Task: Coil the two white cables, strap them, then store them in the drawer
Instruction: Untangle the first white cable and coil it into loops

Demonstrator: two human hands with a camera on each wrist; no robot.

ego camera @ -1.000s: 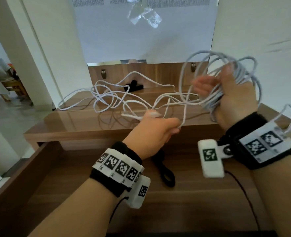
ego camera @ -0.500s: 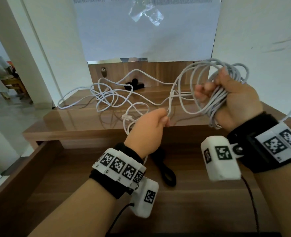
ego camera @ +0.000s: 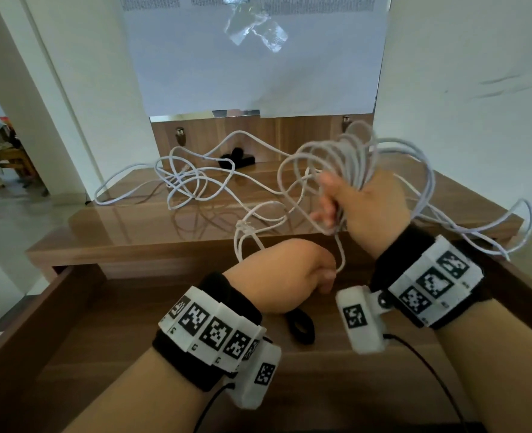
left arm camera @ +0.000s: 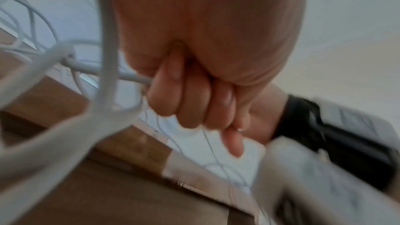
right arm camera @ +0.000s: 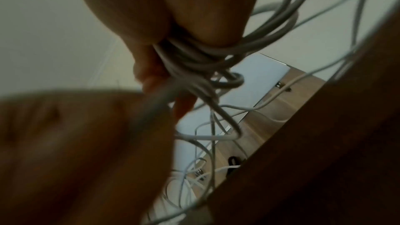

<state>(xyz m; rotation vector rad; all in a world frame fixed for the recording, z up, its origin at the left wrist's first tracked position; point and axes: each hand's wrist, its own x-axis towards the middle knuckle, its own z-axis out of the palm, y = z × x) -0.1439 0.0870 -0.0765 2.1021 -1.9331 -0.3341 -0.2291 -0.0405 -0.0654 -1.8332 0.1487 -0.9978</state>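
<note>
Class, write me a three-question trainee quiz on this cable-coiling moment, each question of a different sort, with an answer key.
1. True or false: the right hand grips a bundle of white cable loops.
2. Multiple choice: the left hand holds a) a black strap, b) a strand of white cable, c) nothing.
3. Fill in: a black strap lies in the open ____; another black strap lies at the back of the desktop.

Key: 1 true; 2 b; 3 drawer.

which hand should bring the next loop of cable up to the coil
Left. The left hand already grips the loose run of the white cable below the coil; the right hand is full holding it.
</note>
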